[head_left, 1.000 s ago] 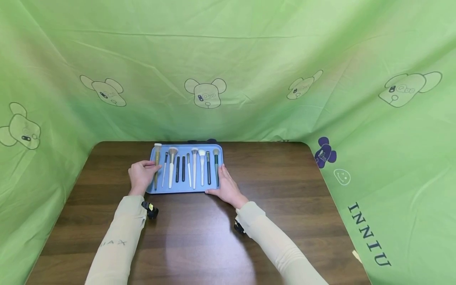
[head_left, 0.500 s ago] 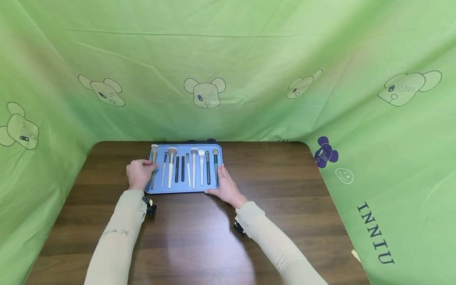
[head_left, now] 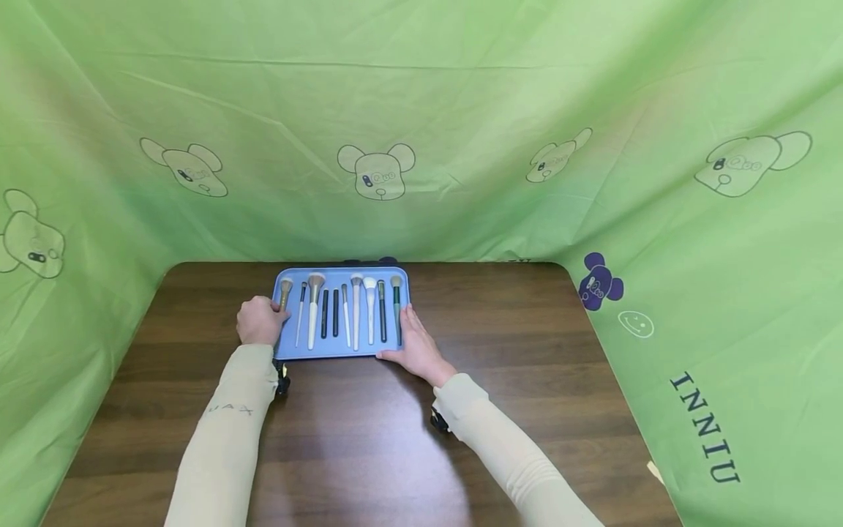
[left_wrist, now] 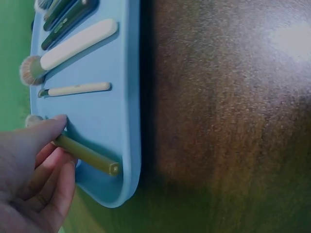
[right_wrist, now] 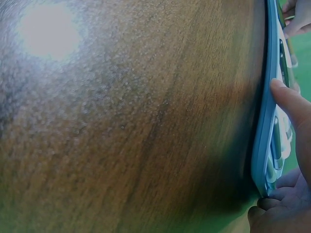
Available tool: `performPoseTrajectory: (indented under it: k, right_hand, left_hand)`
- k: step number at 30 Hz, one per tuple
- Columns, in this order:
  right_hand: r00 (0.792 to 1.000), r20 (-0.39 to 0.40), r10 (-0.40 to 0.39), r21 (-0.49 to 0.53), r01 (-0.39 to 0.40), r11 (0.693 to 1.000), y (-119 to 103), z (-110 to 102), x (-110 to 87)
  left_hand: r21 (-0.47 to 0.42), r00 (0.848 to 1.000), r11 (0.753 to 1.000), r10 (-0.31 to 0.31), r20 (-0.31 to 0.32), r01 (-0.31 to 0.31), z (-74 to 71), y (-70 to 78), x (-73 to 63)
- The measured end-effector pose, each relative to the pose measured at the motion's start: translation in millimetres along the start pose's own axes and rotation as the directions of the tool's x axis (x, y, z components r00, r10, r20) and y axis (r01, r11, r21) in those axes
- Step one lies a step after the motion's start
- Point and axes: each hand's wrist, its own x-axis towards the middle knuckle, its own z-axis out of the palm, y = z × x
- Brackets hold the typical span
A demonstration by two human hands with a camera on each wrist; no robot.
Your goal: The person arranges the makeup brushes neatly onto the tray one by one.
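Note:
A blue tray [head_left: 329,348] lies at the back of the table with a row of makeup brushes on it. At its left end, my left hand [head_left: 259,320] pinches a gold-handled makeup brush [left_wrist: 90,156] between thumb and fingers. That brush's bristles point to the back, and its handle slants over the tray's corner in the left wrist view. My right hand [head_left: 421,349] grips the tray's front right corner. Its thumb [right_wrist: 286,97] lies on the front rim, the other fingers along the right side. Beside the gold brush lies a thin white-handled brush [left_wrist: 80,89].
Further brushes lie side by side, among them a large white-handled one [head_left: 313,311], two short black ones and a green-handled one [head_left: 397,307]. Behind the brown wooden table [head_left: 514,351] hangs a green cloth [head_left: 461,219], which also rises at both sides.
My left hand has shifted slightly left with the gold-handled brush, whose head now sits lower, inside the tray's back rim. The right hand stays at the tray's corner.

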Motion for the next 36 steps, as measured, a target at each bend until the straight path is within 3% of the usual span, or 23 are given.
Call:
performPoseTrajectory:
  k: [19, 36]
  right_hand:
    - [1.0, -0.018, -0.022, 0.007, 0.022, 1.0, 2, 0, -4.0]
    - [1.0, 0.005, -0.009, -0.031, 0.01, 0.999, 3, -1, -3.6]
  left_hand:
    - [0.049, 1.0, 0.999, -0.014, 0.013, 0.013, 3.2, 12.0, -6.7]
    - [0.057, 0.999, 0.998, -0.01, 0.044, 0.008, -3.0, 2.0, -26.3]
